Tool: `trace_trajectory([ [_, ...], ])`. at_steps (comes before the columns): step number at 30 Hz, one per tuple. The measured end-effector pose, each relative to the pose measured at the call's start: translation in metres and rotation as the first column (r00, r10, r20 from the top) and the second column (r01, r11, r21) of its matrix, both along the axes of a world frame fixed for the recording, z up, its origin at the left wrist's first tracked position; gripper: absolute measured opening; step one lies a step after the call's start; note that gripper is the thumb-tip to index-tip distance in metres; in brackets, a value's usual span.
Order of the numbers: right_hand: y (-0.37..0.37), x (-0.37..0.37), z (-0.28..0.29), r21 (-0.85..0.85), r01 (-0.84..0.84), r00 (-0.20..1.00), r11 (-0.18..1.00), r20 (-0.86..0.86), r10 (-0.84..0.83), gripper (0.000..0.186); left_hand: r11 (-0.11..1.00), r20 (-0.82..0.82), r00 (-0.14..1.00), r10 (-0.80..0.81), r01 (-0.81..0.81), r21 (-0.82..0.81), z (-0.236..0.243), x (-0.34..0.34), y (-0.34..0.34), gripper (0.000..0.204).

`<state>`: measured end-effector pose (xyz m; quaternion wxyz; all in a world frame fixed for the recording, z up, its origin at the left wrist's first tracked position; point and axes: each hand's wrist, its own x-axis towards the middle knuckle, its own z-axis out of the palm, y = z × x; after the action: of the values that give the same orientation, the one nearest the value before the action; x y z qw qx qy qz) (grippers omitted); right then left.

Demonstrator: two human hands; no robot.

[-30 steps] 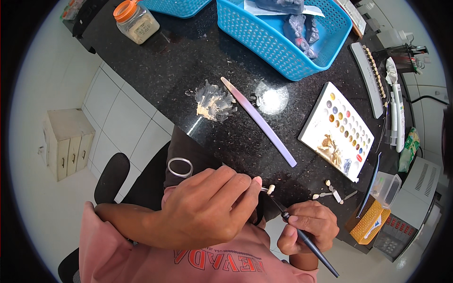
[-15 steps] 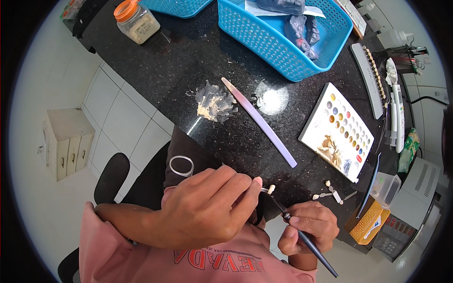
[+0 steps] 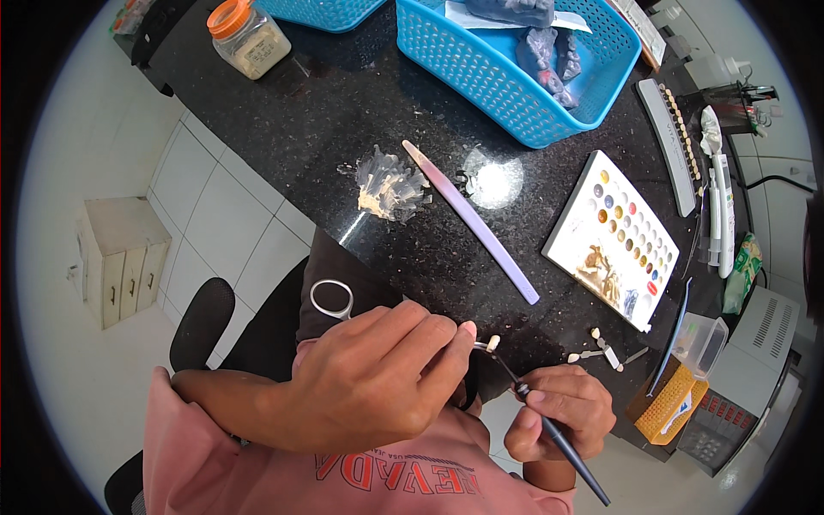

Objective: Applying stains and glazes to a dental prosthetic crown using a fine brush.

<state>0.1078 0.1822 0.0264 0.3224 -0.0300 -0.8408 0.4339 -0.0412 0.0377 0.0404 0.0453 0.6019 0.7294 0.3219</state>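
Note:
My left hand [image 3: 378,373] is closed around a metal locking forceps; one finger ring [image 3: 331,299] sticks out on the left, and the middle is hidden by my fingers. Its tips grip a small cream dental crown [image 3: 493,343]. In my right hand [image 3: 562,408], thumb and fingers pinch a slim dark-handled brush [image 3: 573,459]. The brush's thin tip points up at the crown and is at or very close to its underside; I cannot tell whether they touch. Nearby on the black counter lie tooth-shaped shade tabs [image 3: 609,354].
A white palette [image 3: 577,232] of coloured wells stands at the right, a purple file [image 3: 481,225] in the middle beside smeared powder [image 3: 386,189]. Behind are a blue basket [image 3: 506,107] with dental models and an orange-lidded jar [image 3: 253,51]. A yellow woven box [image 3: 674,403] sits far right.
My right hand and the brush have shifted very slightly left. The crown and the forceps stay almost where they were.

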Motion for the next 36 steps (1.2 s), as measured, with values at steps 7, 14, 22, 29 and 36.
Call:
trace_trajectory([
  [7,-0.002,0.0,0.001,-0.012,0.043,0.999,0.999,0.019,-0.043,0.012,1.0,-0.031,0.999,0.016,-0.016,-0.013,-0.001,0.003,-0.001,0.036],
  [14,-0.003,0.001,0.002,-0.043,0.087,0.995,0.995,0.045,-0.085,0.013,0.999,-0.059,0.997,0.046,-0.047,-0.005,-0.002,0.006,0.0,0.035],
  [22,-0.003,0.002,0.002,-0.059,0.099,0.994,0.993,0.042,-0.096,0.012,0.998,-0.06,0.997,0.054,-0.053,0.018,-0.005,0.007,0.0,0.034],
  [29,-0.002,0.003,0.005,-0.071,0.113,0.992,0.991,0.072,-0.107,0.012,0.997,-0.068,0.995,0.067,-0.064,0.039,-0.007,0.008,0.0,0.031],
  [36,0.002,0.002,0.006,-0.013,0.039,0.996,0.999,0.085,-0.038,0.011,0.996,-0.093,0.994,0.053,-0.046,0.071,-0.01,0.006,-0.001,0.017],
])
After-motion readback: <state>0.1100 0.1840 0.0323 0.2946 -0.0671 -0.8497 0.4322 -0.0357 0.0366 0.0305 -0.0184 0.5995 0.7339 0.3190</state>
